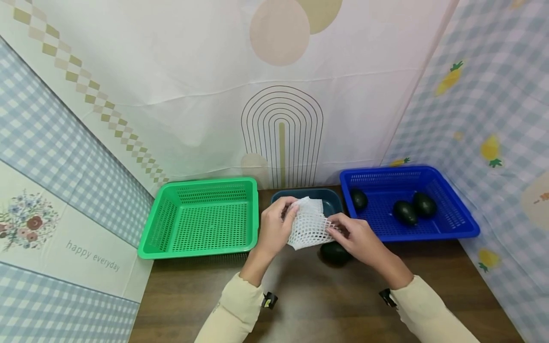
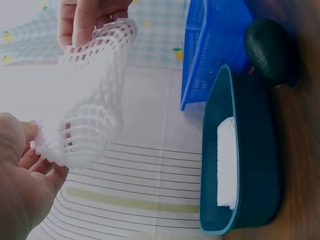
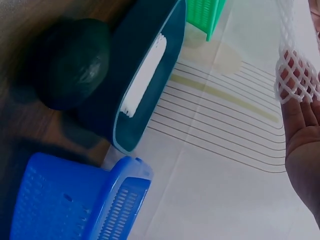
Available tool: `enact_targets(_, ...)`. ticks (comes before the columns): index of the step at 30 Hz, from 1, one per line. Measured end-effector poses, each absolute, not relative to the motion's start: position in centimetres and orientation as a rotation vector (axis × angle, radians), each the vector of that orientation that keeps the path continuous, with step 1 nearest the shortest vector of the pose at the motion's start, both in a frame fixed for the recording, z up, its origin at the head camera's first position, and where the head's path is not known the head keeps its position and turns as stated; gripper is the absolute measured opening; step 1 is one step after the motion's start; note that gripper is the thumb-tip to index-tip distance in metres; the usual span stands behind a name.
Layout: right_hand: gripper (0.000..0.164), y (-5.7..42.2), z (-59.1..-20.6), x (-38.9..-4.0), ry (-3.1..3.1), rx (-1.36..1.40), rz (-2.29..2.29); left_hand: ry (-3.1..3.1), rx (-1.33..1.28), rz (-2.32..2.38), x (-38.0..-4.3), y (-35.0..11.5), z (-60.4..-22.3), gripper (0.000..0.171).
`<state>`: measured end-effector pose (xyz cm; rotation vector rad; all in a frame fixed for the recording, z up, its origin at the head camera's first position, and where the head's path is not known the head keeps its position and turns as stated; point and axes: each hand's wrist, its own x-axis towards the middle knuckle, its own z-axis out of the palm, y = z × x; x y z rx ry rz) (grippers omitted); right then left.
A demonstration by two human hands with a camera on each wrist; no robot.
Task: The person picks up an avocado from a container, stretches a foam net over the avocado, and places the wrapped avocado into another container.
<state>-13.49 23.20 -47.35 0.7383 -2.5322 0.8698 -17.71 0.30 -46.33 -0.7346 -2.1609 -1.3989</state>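
A white foam fruit net (image 1: 310, 225) is stretched between my two hands above the table. My left hand (image 1: 276, 226) pinches one end of it, and my right hand (image 1: 355, 238) grips the other end. The left wrist view shows the net's mesh (image 2: 92, 100) hanging open as a sleeve. On the table just below the right hand lies a dark green avocado (image 1: 335, 254), partly covered by the net and hand in the head view. Behind the net stands a teal tub (image 1: 332, 197); white foam nets (image 2: 226, 162) lie inside it.
To the left is a green perforated basket (image 1: 199, 255), with no fruit visible in it. A blue basket (image 1: 429, 237) on the right contains several avocados (image 1: 405, 212). A patterned cloth (image 1: 206, 133) hangs behind the wooden table (image 1: 300, 309).
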Motion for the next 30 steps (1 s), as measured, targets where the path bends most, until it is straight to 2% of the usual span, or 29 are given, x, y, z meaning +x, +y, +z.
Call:
enact_targets(12,0.026,22.2,-45.8,-13.5,-2.364,0.835,0.852,-2.484,-0.803,-1.542,-16.5,0.8,-47.8,0.037)
enact_targets(18,0.032,21.8,-45.2,-13.6,-2.321,0.882,0.830,-2.639,-0.788,-1.631,-16.1,1.2,-48.2,0.076)
enact_targets(21,0.036,21.7,-45.2,-13.5,-2.317,0.892,0.835,-2.686,-0.775,-1.589,-16.0,1.5,-48.6,0.088)
enact_targets(25,0.039,22.0,-45.7,-13.4,-2.318,0.813,0.863,-2.673,-0.752,-1.454,-16.1,1.4,-49.1,0.085)
enact_targets(30,0.053,22.8,-47.6,-12.9,-2.375,0.626,0.925,-2.648,-0.723,-1.345,-16.3,0.5,-49.2,0.082)
